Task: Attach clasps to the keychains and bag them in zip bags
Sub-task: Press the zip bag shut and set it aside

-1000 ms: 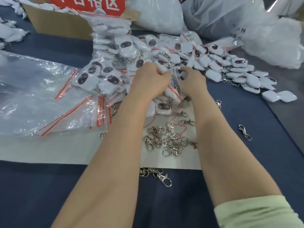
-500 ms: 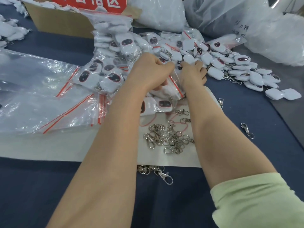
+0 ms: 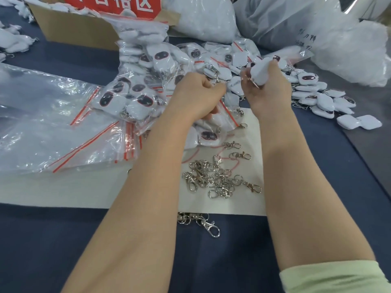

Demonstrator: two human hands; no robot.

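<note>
My right hand grips a white keychain lifted above the pile of loose white keychains. My left hand is curled, pinching a metal clasp beside it. Bagged keychains lie in zip bags behind my left hand. A heap of silver clasps sits on the white sheet between my forearms. Another clasp bunch lies on the blue cloth just below the sheet.
Empty zip bags with red strips are stacked at left. A cardboard box with a red sign stands at the back. Large plastic sacks fill the back right. Two white keychains lie apart at right.
My right hand has lifted a white keychain out of the pile and moved right. My left hand has drawn apart from it, now holding a clasp.
</note>
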